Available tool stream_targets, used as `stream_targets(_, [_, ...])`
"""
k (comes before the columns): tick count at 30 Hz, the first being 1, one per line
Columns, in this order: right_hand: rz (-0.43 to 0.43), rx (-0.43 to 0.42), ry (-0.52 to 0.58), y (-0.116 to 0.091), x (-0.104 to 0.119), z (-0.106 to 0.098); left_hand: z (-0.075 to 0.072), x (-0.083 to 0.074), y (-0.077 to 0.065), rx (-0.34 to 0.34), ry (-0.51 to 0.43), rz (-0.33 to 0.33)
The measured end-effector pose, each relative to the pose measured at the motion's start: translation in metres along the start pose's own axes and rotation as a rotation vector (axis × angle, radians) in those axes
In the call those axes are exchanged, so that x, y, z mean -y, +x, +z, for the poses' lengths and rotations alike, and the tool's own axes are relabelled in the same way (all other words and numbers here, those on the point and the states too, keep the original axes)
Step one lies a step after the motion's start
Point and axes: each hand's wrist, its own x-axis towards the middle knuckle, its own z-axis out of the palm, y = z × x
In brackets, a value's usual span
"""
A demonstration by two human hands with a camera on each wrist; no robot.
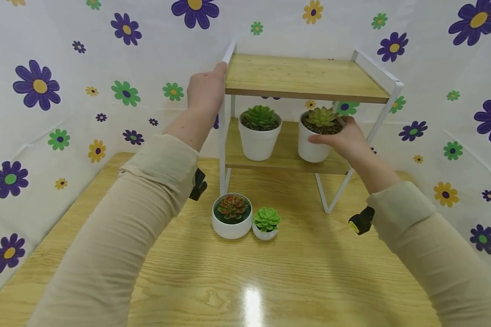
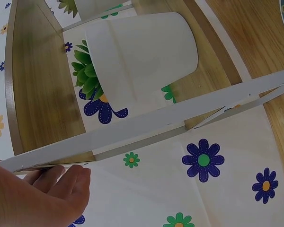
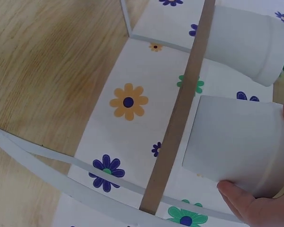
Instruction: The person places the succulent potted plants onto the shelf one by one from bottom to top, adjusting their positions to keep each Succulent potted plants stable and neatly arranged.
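Note:
My left hand (image 1: 206, 91) grips the upper left side of a two-tier shelf (image 1: 307, 75) with a white metal frame and wooden boards. In the left wrist view its fingers (image 2: 75, 184) curl at the frame's edge. My right hand (image 1: 349, 141) holds a white potted succulent (image 1: 313, 145) by its rim, at the right of the lower board; in the right wrist view thumb and fingers span the pot (image 3: 236, 142). Left of it on the same board stands another white pot with a green succulent (image 1: 259, 141). Whether the held pot touches the board I cannot tell.
On the wooden table (image 1: 212, 281), before the shelf's left leg, sit a white bowl with a reddish succulent (image 1: 232, 229) and a smaller bright green succulent (image 1: 267, 220) beside it. A flower-patterned white cloth (image 1: 155, 59) hangs behind and at both sides.

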Motion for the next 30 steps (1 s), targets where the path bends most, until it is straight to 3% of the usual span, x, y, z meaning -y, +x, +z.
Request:
stream_targets(20, [-0.005,0.019,-0.007,0.004,-0.015,-0.003,0.007,-0.005,-0.004,0.005,-0.003,0.019])
stream_targets(30, [0.008,0.135,-0.063,-0.008,-0.022,-0.001,0.003,0.0,0.0,-0.006,0.004,0.008])
